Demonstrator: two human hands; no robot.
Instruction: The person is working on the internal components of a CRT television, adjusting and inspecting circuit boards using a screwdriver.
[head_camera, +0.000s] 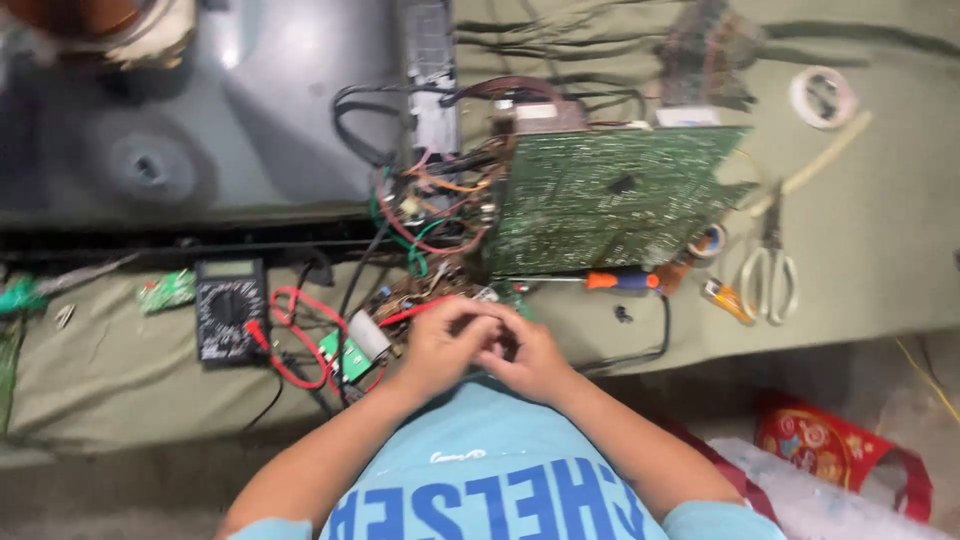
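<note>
Fingers of left hand (440, 345) and right hand (535, 360) curled together at bench (880, 250) edge, pinching something small; cannot tell what. Small wired part (368, 335) and green circuit board (610, 200) just beyond. Judgement: steady wrists on bench, work slowly. Held item hidden by knuckles.

Tight ahead of both hands: a tangle of wires (430, 215) and the green circuit board (610, 195) block the way forward. Left, the multimeter (230, 308) and its red leads (300, 335) crowd in. Right, past the screwdriver (600, 281) and scissors (770, 265), the surface (880, 220) opens up.
</note>
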